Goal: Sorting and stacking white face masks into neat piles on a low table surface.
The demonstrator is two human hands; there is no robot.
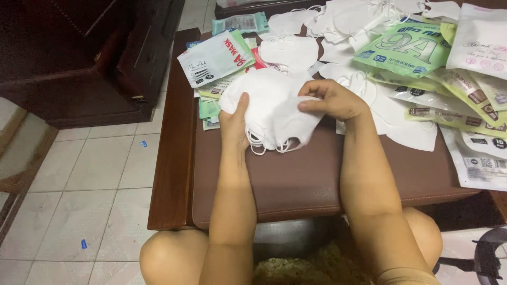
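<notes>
A stack of white face masks (269, 97) rests above the brown padded seat (296, 179), with their ear loops hanging at the lower edge. My left hand (235, 124) grips the stack from the left side, thumb on top. My right hand (330, 99) pinches the top mask at its right edge. Both forearms reach up from my knees at the bottom of the view.
More loose white masks (359, 21) lie at the back. Several printed green and white mask pouches (417, 47) spread to the right, and others (216, 58) lie at the left. A dark wooden cabinet (90, 58) stands left on the tiled floor (90, 184).
</notes>
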